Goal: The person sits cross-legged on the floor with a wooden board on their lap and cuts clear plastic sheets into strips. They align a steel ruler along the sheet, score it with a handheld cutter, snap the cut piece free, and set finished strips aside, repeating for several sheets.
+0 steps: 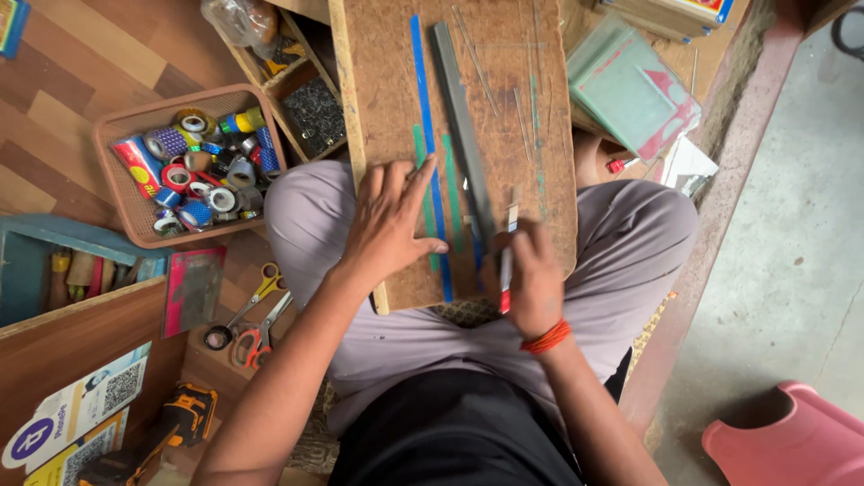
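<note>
A worn wooden board (387, 90) rests across my lap. On it lie a long blue strip (423, 99), short green strips (452, 193) and a grey metal ruler (457, 117) running away from me. My left hand (391, 220) lies flat on the board, fingers spread, pressing the blue and green strips just left of the ruler. My right hand (531, 274) grips a red and white utility knife (507, 261) with its tip against the near end of the ruler. Thin lines and scratches mark the board's far part.
A brown basket (121, 193) full of coloured tape rolls stands at the left. Scissors (247, 324) lie on the floor below it. A power drill (175, 427) sits at the lower left. Green sheets (625, 85) lie at the upper right, a pink stool (792, 441) at the lower right.
</note>
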Motion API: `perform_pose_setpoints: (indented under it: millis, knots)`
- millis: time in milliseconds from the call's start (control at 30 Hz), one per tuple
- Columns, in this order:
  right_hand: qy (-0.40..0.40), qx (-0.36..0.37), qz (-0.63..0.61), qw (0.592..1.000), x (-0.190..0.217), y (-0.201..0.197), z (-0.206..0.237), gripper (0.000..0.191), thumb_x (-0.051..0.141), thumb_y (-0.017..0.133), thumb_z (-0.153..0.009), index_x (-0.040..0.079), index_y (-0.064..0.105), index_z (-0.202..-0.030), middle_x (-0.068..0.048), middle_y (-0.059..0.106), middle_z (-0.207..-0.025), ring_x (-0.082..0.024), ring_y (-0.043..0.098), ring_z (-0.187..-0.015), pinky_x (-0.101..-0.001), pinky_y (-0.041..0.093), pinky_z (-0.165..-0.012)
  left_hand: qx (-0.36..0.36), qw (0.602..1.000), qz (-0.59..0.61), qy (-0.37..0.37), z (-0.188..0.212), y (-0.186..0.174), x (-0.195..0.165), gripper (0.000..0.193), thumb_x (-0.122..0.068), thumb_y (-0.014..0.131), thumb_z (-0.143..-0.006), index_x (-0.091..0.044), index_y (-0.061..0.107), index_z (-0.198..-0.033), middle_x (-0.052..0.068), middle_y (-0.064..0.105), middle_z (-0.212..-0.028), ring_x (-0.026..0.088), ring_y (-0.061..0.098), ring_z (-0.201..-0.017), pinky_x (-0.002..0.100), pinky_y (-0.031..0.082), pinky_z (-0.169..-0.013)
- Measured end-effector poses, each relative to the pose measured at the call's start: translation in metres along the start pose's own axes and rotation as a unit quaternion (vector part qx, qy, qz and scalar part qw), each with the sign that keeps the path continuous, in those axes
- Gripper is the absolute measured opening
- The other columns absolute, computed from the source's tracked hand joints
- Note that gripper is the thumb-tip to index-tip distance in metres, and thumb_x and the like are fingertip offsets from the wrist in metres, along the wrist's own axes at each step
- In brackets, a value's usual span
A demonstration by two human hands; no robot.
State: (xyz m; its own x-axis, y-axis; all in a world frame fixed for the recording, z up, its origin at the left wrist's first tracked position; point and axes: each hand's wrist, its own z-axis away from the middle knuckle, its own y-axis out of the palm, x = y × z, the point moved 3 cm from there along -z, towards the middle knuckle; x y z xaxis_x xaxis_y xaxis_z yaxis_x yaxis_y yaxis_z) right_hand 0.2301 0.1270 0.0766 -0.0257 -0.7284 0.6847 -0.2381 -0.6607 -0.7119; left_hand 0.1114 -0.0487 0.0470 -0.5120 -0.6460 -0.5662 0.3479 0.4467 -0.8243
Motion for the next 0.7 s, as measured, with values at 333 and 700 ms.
perform_pose_setpoints:
  millis: [333, 700]
  knots:
    - [-0.034, 0.017, -0.121, 0.992, -0.016, -0.021, -0.023, 0.009, 0.008, 0.067, -0.100, 0.002, 0.064, -0.107, -0.013, 0.070, -0.108, -0.029, 0.068, -0.096, -0.0386, 0.052, -0.086, -0.022, 0.997, 0.077, 0.015, 0.000, -0.023, 0.013, 0.076, -0.038, 0.097, -0.059, -0.011, 0.055, -0.116, 0.010, 0.053, -0.113, 0.031, 0.058, -0.105, 0.045, 0.046, -0.089]
    - [0.011, 0.130, -0.349, 0.928, -0.013, 0.022, -0.029, 0.021, -0.009, 0.068, -0.090, 0.007, 0.055, -0.094, -0.006, 0.068, -0.096, -0.013, 0.065, -0.091, -0.0285, 0.052, -0.085, -0.043, 0.992, 0.113, 0.046, 0.012, -0.034, 0.035, 0.072, -0.041, 0.096, -0.067, -0.012, 0.052, -0.117, 0.004, 0.054, -0.093, 0.024, 0.059, -0.091, 0.042, 0.044, -0.082]
